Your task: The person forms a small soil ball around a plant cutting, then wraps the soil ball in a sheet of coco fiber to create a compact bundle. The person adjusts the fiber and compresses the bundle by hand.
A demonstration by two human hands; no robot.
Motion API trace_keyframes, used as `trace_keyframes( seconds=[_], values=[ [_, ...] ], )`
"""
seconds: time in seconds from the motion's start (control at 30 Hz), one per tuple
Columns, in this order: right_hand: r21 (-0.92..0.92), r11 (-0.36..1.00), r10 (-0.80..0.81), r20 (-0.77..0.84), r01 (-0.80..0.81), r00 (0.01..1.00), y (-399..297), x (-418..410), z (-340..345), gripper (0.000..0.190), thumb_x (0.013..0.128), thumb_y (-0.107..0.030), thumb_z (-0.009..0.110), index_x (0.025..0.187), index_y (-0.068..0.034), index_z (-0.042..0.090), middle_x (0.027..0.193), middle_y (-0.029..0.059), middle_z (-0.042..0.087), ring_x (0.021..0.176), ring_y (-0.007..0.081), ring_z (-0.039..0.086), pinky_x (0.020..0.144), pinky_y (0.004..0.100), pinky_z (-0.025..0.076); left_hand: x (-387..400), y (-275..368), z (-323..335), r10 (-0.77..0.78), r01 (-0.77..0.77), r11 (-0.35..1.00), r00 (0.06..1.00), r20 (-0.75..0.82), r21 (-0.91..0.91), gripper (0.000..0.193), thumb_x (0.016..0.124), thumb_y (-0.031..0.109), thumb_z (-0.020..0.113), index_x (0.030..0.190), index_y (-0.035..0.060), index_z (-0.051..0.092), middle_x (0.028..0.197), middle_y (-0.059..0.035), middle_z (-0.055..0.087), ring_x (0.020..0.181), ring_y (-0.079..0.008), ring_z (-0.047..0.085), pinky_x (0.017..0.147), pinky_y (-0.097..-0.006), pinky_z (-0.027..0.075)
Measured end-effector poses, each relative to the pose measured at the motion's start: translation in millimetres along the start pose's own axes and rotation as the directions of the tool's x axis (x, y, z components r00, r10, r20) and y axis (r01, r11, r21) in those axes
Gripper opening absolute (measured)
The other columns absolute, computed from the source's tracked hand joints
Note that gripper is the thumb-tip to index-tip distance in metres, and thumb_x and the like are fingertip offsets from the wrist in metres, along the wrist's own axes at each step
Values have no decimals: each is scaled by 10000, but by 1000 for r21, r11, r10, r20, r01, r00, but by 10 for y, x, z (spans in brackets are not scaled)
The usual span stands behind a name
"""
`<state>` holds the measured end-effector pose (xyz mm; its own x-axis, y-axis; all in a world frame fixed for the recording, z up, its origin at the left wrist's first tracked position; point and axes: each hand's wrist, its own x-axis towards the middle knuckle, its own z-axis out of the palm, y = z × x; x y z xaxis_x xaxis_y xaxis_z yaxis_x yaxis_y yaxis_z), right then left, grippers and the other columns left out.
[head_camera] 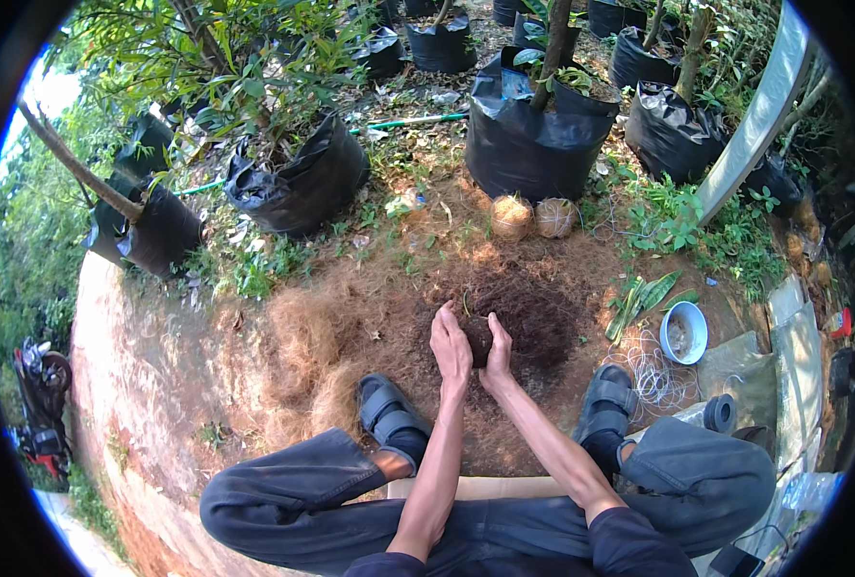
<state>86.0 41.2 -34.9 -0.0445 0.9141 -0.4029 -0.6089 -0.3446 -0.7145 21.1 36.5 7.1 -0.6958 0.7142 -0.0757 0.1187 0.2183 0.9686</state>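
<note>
A dark ball of soil (479, 340) sits between my two cupped palms, low over the ground. My left hand (450, 348) presses on its left side, and my right hand (498, 353) closes on its right. A thin green shoot (466, 306) rises at the ball's top. Behind and to the right of my hands spreads a dark heap of loose soil (536, 310). Tan coconut fibre (308, 324) lies in a loose mass on the left. Two round fibre-wrapped balls (512, 216) stand farther off; white string shows around the right one (556, 218).
Right of the soil are cut green leaves (640, 299), a light blue bowl (696, 317) and tangled white string (651, 375). Large black planting bags (543, 155) line the back. My sandalled feet (391, 411) flank the work area. A slanting pale post (759, 115) rises at right.
</note>
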Motion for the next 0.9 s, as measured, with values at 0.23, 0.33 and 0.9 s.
trace_keyframes(
  seconds=[0.23, 0.33, 0.9],
  values=[
    [26, 1000, -8, -5, 8, 1000, -46, -30, 47, 326, 943, -387, 502, 953, -77, 604, 886, 37, 633, 771, 136, 618, 690, 294, 508, -56, 68, -74, -9, 6, 1000, 994, 109, 22, 496, 1005, 358, 343, 1088, -25, 647, 1016, -218, 664, 974, -319, 636, 860, -377, 463],
    [58, 998, -9, -23, 10, 1000, -31, -4, 34, 339, 942, -399, 500, 952, -77, 602, 881, 40, 631, 774, 143, 620, 690, 293, 510, -64, 93, -37, 58, -58, 998, 998, 23, 23, 490, 1009, 343, 334, 1072, -22, 655, 974, -218, 669, 923, -321, 646, 831, -378, 471],
    [269, 915, 310, 13, -302, 951, -104, 110, -129, 595, 801, -588, 576, 1168, -120, 567, 1129, 71, 622, 1052, 253, 589, 940, 485, 442, 673, 65, -571, 38, -127, 951, 953, -300, -282, 372, 967, 329, 506, 908, -11, 647, 788, -109, 637, 671, -159, 601, 606, -296, 498]
  ],
)
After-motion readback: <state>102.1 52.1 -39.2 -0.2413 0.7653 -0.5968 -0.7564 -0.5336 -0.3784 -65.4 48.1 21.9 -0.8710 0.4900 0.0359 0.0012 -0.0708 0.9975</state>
